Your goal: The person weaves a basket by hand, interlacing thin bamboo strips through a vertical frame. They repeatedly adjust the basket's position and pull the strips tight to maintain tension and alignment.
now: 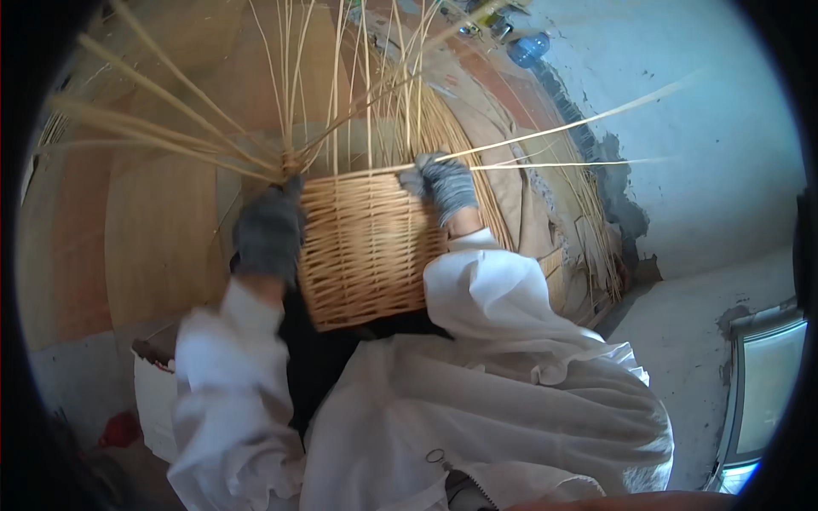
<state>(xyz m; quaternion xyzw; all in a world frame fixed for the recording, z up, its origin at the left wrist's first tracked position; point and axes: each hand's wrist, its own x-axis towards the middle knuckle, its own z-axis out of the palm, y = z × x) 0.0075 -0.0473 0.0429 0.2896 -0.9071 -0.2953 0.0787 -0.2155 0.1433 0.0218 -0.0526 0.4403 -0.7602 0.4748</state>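
Note:
A partly woven wicker basket (368, 247) rests against my lap, its woven side facing me. Long pale wicker rods (369, 111) stick up and fan out from its upper edge. At the basket's upper left corner my left hand (269, 228), in a grey glove, is closed round the edge where several rods gather. My right hand (443, 182), also gloved, grips a wicker rod at the upper right corner; this rod lies along the top edge and runs out to the right. The fingertips of both hands are partly hidden.
Wooden boards (162, 230) lie beyond the basket on the left. A bundle of loose rods (452, 128) lies behind it on brown cloth (503, 170). A blue plastic bottle (528, 49) stands by the peeling wall (682, 153). A red object (121, 430) sits at lower left.

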